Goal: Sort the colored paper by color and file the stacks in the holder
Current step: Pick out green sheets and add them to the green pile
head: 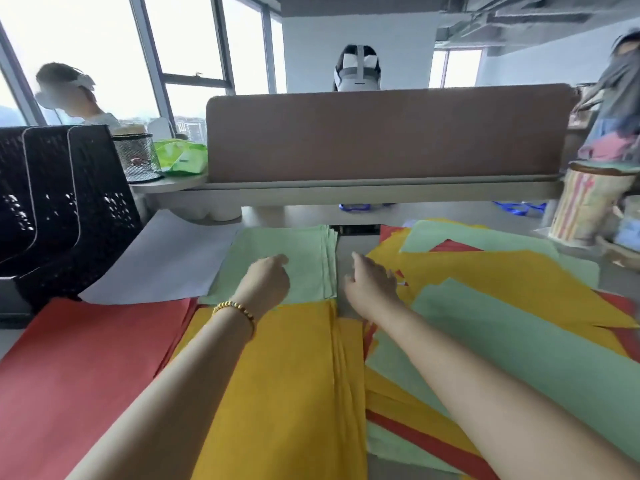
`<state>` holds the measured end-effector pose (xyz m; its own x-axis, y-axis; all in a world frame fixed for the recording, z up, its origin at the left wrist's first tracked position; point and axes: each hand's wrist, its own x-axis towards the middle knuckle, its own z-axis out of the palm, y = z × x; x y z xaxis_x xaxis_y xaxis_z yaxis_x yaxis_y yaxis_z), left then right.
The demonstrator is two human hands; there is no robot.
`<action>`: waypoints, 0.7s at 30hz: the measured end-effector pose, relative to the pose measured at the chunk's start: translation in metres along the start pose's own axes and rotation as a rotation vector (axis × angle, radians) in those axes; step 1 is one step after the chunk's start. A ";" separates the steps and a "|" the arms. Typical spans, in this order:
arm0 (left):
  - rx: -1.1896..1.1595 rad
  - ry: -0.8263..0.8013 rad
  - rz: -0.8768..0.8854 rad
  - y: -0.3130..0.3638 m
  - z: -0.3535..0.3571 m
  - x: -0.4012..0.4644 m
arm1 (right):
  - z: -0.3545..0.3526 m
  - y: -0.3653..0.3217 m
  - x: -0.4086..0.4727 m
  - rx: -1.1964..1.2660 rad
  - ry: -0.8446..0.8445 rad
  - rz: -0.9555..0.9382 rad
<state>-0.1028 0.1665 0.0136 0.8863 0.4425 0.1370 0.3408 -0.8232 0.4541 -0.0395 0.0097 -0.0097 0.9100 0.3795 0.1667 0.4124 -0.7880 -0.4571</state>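
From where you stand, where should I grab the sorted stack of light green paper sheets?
Take the light green paper stack at its right edge, coming from the right: there the sheets fan out over bare desk, so fingers can likely slip under. Its near edge meets the yellow stack.

Single head-worn wide-angle view, facing forward and down, close over the desk [360, 216], forearms entering from below
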 end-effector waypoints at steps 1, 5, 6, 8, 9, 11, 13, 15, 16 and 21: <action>-0.072 -0.016 0.019 0.021 0.010 -0.009 | -0.010 0.017 -0.008 0.044 0.044 0.069; -0.246 -0.090 0.085 0.092 0.053 -0.043 | -0.048 0.078 -0.036 0.065 0.086 0.233; -0.262 -0.105 0.106 0.105 0.063 -0.049 | -0.057 0.091 -0.040 0.048 0.090 0.258; -0.242 -0.134 0.135 0.128 0.080 -0.060 | -0.074 0.115 -0.048 -0.010 0.077 0.311; -0.204 -0.142 0.143 0.137 0.088 -0.063 | -0.082 0.127 -0.051 -0.051 0.056 0.340; -0.057 -0.155 0.162 0.147 0.103 -0.069 | -0.094 0.150 -0.055 -0.127 0.007 0.397; 0.087 -0.160 0.192 0.146 0.117 -0.074 | -0.100 0.169 -0.059 -0.163 0.002 0.444; 0.155 -0.136 0.226 0.141 0.126 -0.077 | -0.100 0.185 -0.061 -0.170 0.050 0.476; 0.160 -0.120 0.239 0.138 0.128 -0.077 | -0.100 0.189 -0.061 -0.177 0.069 0.479; 0.132 -0.115 0.282 0.133 0.122 -0.073 | -0.105 0.194 -0.055 -0.005 -0.051 0.427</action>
<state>-0.0838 -0.0189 -0.0434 0.9785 0.1539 0.1372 0.1083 -0.9499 0.2933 -0.0052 -0.2155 -0.0160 0.9959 0.0424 -0.0796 -0.0001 -0.8820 -0.4713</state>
